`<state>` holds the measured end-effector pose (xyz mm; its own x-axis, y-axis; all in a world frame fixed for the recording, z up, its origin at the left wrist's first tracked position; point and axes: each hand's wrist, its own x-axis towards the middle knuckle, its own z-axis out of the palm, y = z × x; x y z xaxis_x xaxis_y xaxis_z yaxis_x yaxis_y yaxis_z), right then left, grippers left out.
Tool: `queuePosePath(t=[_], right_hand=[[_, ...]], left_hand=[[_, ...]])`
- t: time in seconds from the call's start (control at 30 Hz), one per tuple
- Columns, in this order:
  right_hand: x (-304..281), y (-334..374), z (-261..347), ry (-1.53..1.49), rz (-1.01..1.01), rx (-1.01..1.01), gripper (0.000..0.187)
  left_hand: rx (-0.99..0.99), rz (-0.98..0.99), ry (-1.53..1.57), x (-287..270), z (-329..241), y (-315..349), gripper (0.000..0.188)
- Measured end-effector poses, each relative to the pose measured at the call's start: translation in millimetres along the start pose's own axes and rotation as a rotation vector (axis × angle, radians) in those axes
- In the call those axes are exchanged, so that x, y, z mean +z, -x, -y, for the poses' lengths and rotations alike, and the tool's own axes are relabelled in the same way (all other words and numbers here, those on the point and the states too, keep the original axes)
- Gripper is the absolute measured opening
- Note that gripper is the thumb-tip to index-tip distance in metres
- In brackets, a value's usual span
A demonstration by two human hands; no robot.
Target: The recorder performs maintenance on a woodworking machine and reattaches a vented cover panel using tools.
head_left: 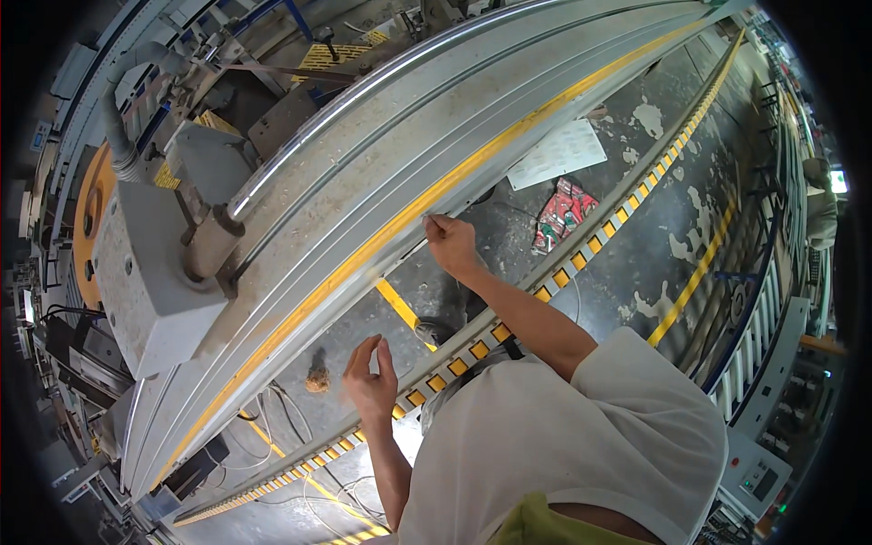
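Note:
My right hand (451, 245) is closed in a pinch at the near edge of a long grey machine bed (391, 186), close to its yellow stripe (472, 163). What its fingertips hold, if anything, is too small to make out. Lower and to the left, my left hand (371, 381) is raised in the air, thumb and forefinger up and a little apart, with nothing visible in it. It hangs between the bed and a long rail with yellow blocks (479, 350), touching neither.
A grey machine head (154, 272) with a round shaft stands at the left of the bed. Between bed and rail are a pale sheet (559, 154), a red patterned bag (563, 215) and loose cables (286, 413). A roller conveyor (749, 336) runs along the right.

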<state>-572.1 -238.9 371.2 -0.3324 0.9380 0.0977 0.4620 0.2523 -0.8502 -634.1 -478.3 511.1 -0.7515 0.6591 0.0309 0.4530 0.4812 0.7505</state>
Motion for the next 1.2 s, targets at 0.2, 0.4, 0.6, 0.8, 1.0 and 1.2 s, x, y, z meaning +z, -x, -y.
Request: queuePosePath(t=[0.2, 0.4, 0.6, 0.8, 1.0, 1.2], right_hand=[[-3, -11, 0, -0.044, 0.026, 0.047, 0.021], [-8, -13, 12, -0.103, 0.07, 0.091, 0.021], [2, -17, 10, -0.087, 0.072, 0.077, 0.021], [0, -30, 6, -0.119, 0.082, 0.157, 0.022], [2, -37, -8, -0.403, 0.14, 0.269, 0.023], [-1, -49, 27, -1.021, 0.257, 0.882, 0.022]], left_hand=[[0.046, 0.049, -0.036, 23, -6, -30, 0.012], [0.07, 0.091, -0.027, 38, 1, -50, 0.015], [0.012, 0.141, 0.058, 56, 2, -73, 0.014], [0.02, 0.165, 0.117, 76, 1, -96, 0.013], [0.098, 0.148, 0.044, 94, -2, -117, 0.019], [-0.101, 0.14, 0.312, 142, 22, -144, 0.021]])
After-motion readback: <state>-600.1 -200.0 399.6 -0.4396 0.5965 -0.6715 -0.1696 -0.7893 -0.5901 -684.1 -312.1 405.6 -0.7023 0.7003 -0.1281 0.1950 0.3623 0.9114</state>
